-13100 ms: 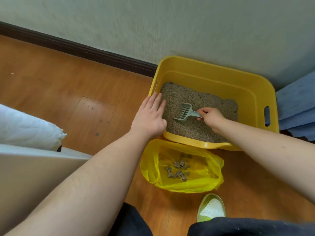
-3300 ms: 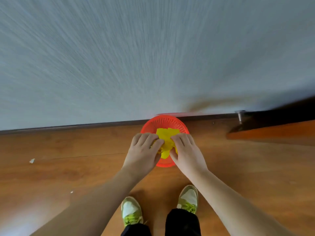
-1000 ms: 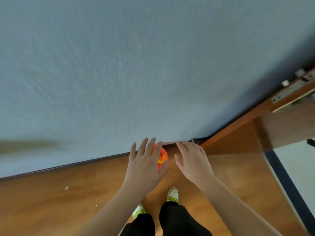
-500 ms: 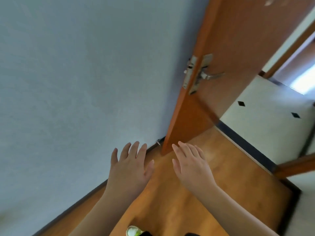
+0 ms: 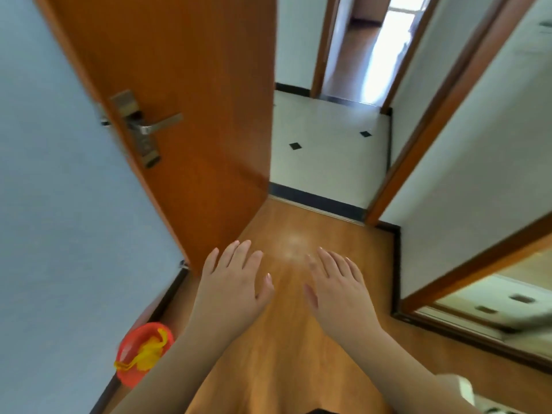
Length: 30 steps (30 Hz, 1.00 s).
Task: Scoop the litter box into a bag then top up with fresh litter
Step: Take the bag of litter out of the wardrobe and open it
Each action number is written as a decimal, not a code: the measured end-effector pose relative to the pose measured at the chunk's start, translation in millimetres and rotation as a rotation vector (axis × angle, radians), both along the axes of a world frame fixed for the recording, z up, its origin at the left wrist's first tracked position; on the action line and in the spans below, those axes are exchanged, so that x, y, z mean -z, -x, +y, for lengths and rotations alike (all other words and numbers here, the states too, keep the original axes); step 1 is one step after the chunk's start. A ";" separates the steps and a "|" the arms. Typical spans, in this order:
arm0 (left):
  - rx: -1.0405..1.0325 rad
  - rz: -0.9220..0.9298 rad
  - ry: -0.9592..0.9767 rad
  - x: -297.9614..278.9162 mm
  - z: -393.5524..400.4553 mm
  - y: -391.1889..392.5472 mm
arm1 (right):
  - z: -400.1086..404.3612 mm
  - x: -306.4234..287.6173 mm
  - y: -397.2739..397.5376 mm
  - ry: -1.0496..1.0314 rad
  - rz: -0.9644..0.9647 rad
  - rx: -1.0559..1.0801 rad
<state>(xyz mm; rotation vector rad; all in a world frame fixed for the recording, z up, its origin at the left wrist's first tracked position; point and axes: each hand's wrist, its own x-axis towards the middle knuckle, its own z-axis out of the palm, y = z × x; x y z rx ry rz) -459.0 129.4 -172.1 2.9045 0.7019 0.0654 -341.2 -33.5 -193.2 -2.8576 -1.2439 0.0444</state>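
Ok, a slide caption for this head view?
Both hands open and empty before the open door; yellow bag in red bin.

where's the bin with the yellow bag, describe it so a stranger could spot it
Start at the open orange wooden door on the left, then follow the blue wall's baseboard down toward the camera. The bin sits on the wood floor against that wall, beside the left forearm: the only red round basket, with a crumpled yellow bag inside.
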 end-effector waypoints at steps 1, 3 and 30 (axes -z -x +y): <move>0.032 -0.013 -0.004 -1.5 -14.9 -15.7 | -20.1 -1.7 -10.9 -0.007 -0.003 0.034; 0.092 -0.037 -0.003 -4.9 -43.7 -46.0 | -59.0 -4.1 -31.1 -0.022 -0.012 0.106; 1.077 -0.043 -0.151 -40.1 -267.2 -406.0 | -286.3 -45.3 -232.4 -0.030 -0.094 0.983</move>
